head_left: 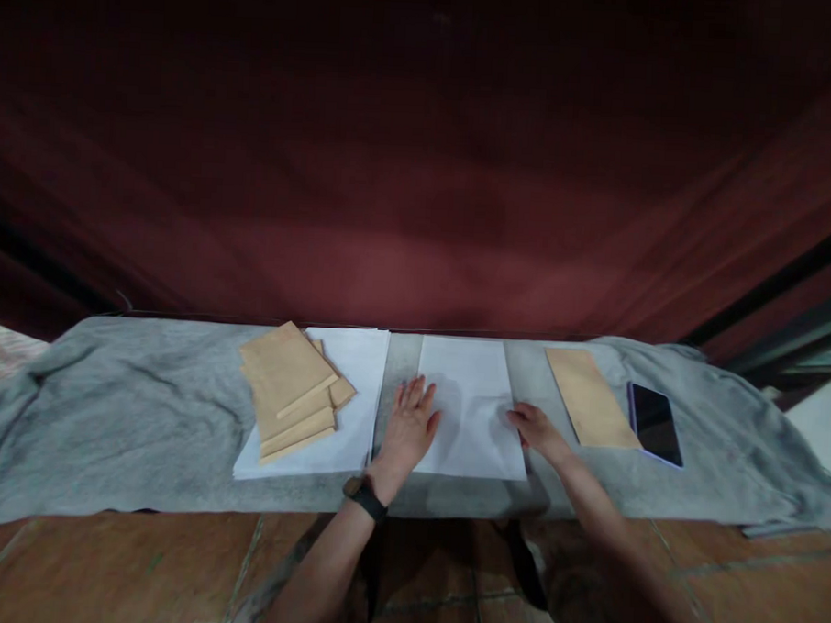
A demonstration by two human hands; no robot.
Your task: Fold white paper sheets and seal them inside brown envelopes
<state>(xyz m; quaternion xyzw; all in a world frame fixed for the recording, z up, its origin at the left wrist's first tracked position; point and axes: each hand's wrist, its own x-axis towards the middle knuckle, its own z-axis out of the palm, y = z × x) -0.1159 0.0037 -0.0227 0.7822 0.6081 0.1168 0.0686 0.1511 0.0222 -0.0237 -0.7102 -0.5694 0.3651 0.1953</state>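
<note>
A white sheet of paper (472,364) lies on the grey cloth straight in front of me. My left hand (411,423), with a dark watch on its wrist, rests at the sheet's left edge, fingers stretched out and apart. At the opposite edge my right hand (533,425) has its thumb and fingers closed on the paper's side. A faint line crosses the sheet near the right hand. To the left, several brown envelopes (285,370) lie fanned out on a stack of white paper (359,428). One more brown envelope (587,402) lies to the right of my right hand.
A phone with a purple case (657,425) touches or nearly touches the right-hand envelope. The grey cloth (170,411) covers a long narrow surface and is rumpled at both ends. Behind it hangs a dark red curtain (418,256). Brown floor tiles (135,575) show below.
</note>
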